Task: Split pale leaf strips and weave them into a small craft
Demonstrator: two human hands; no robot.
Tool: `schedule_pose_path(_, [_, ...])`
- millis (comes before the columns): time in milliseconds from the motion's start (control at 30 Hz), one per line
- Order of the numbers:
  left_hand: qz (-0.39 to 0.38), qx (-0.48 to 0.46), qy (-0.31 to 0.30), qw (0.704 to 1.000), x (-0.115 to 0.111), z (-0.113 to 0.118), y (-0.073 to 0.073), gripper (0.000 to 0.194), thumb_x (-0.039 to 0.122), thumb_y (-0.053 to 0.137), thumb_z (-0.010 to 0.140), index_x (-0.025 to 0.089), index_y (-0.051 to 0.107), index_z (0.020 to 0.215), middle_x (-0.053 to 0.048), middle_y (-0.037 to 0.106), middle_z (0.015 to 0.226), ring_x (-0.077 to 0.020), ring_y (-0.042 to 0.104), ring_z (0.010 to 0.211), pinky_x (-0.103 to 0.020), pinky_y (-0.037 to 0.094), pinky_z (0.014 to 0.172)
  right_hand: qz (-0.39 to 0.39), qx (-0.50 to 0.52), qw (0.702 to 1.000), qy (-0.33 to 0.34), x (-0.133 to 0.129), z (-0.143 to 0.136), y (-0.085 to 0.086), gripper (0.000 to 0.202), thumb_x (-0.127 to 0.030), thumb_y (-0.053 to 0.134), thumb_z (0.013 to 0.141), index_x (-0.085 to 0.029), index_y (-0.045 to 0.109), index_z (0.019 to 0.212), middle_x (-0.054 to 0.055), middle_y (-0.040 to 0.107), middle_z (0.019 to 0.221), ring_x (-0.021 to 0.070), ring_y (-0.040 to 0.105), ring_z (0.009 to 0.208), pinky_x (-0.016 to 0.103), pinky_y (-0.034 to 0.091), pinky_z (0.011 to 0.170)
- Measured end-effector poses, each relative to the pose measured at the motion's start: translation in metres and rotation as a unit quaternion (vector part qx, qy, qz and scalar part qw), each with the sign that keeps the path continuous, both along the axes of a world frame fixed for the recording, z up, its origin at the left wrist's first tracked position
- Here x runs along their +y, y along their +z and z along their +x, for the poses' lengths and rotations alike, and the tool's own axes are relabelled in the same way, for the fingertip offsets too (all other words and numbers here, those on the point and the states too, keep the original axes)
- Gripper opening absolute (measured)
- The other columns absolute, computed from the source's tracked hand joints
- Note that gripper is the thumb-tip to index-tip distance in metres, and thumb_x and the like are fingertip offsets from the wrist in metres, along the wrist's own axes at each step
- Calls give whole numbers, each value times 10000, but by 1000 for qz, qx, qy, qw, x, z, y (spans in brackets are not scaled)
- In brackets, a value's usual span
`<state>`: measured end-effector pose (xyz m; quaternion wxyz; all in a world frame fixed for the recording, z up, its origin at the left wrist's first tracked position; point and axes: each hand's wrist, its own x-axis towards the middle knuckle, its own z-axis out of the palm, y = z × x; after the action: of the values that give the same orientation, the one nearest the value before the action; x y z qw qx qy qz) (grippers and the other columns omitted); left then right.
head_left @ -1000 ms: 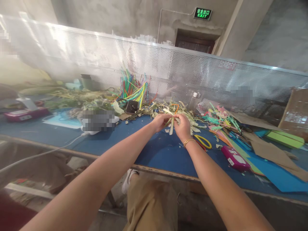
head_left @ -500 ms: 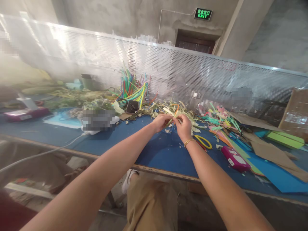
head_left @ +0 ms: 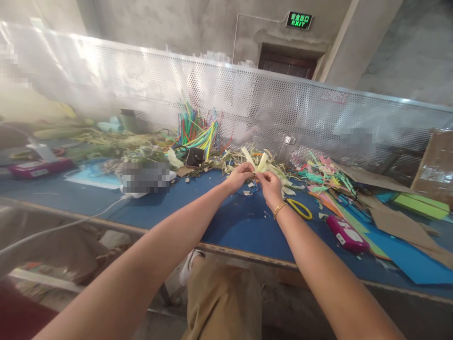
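Over the middle of the blue table, my left hand [head_left: 240,177] and my right hand [head_left: 269,185] are close together, fingertips nearly meeting. Both pinch a flat, pale yellow-green strip [head_left: 262,163], which looks like husk or leaf. Two ends of it stick up in a V above my fingers; whether it is one piece or two I cannot tell. The part between my fingertips is hidden. Just behind my hands lies a heap of pale leafy scraps [head_left: 231,163]. A yellow-handled pair of scissors [head_left: 300,208] lies beside my right wrist, its blades hidden.
Colourful pipe cleaners [head_left: 196,127] stand behind on the left, near a small dark box [head_left: 195,157]. A magenta device [head_left: 347,233], blue paper sheets [head_left: 421,264] and cardboard [head_left: 399,219] lie on the right. A glass bottle [head_left: 287,148] stands before the perforated metal screen [head_left: 226,89].
The strip's ends now rise higher and spread into a V above my fingers. My right hand has shifted slightly, and both hands keep their pinch.
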<state>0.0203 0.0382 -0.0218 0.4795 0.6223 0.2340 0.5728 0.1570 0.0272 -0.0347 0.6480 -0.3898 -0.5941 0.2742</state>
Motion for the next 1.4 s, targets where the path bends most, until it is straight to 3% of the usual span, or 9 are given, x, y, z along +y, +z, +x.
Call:
schedule_pose_path(133, [23, 15, -3, 1000, 2, -3, 0, 108, 135, 612, 658, 165, 525, 715, 48, 509, 625, -71, 440, 571, -193, 326, 564, -137, 124, 975, 120, -2, -2, 1, 337, -450, 770, 586, -187, 577, 671, -75, 480, 510, 65, 373, 456, 206, 325, 439])
schedule_pose_path(233, [19, 27, -1, 999, 1, -3, 1, 118, 132, 629, 659, 161, 531, 718, 48, 507, 633, -70, 439, 580, -193, 324, 572, -191, 172, 948, 189, -4, 0, 4, 357, -393, 810, 541, -196, 584, 736, -80, 495, 533, 56, 388, 456, 192, 353, 435])
schedule_pose_path(533, [-33, -13, -18, 999, -6, 4, 0, 271, 223, 752, 645, 149, 552, 814, 21, 596, 688, -79, 535, 630, -216, 390, 635, -165, 232, 938, 198, 1, 2, 3, 358, -271, 816, 510, -208, 500, 666, -99, 487, 514, 52, 427, 461, 181, 353, 429])
schedule_pose_path(667, [-80, -14, -26, 996, -6, 4, -1, 302, 302, 790, 616, 139, 581, 760, 8, 596, 653, -78, 525, 603, -215, 388, 600, -154, 223, 945, 181, 2, 2, 1, 352, -284, 814, 506, -203, 504, 651, -92, 487, 520, 55, 433, 469, 190, 359, 438])
schedule_pose_path(867, [-111, -55, -29, 992, -2, 2, -2, 257, 275, 797, 588, 154, 608, 715, 21, 578, 632, -63, 496, 551, -203, 372, 547, -130, 193, 959, 160, 2, 0, 0, 312, -317, 812, 502, -188, 569, 649, -64, 538, 545, 69, 447, 491, 205, 349, 452])
schedule_pose_path(1000, [-121, -59, -15, 991, 3, 0, -3, 170, 215, 759, 606, 152, 616, 671, 10, 574, 618, -65, 506, 551, -195, 377, 532, -79, 125, 981, 123, 1, -2, 0, 273, -359, 788, 536, -184, 639, 682, -35, 600, 577, 97, 483, 527, 228, 363, 483])
schedule_pose_path(1200, [-169, -88, 52, 980, 8, -7, 3, 89, 154, 691, 607, 150, 608, 639, 12, 528, 565, -61, 463, 490, -187, 368, 465, 23, -15, 996, 88, -5, -3, 3, 182, -340, 680, 683, -204, 689, 802, 13, 691, 757, 172, 605, 700, 299, 471, 656])
schedule_pose_path(1300, [-206, -86, 48, 974, 6, -8, 5, 104, 149, 688, 596, 147, 588, 624, 8, 527, 547, -61, 454, 466, -194, 377, 456, 84, -113, 990, 14, -6, 0, 4, 171, -346, 636, 742, -207, 683, 830, 33, 693, 778, 192, 616, 711, 325, 474, 690])
schedule_pose_path(1400, [-238, -74, 28, 968, 5, -7, 6, 133, 147, 687, 589, 153, 554, 600, 11, 505, 513, -63, 444, 439, -198, 373, 437, 160, -202, 964, -71, -9, 5, 6, 155, -333, 622, 775, -209, 664, 858, 49, 682, 822, 206, 610, 770, 336, 461, 740])
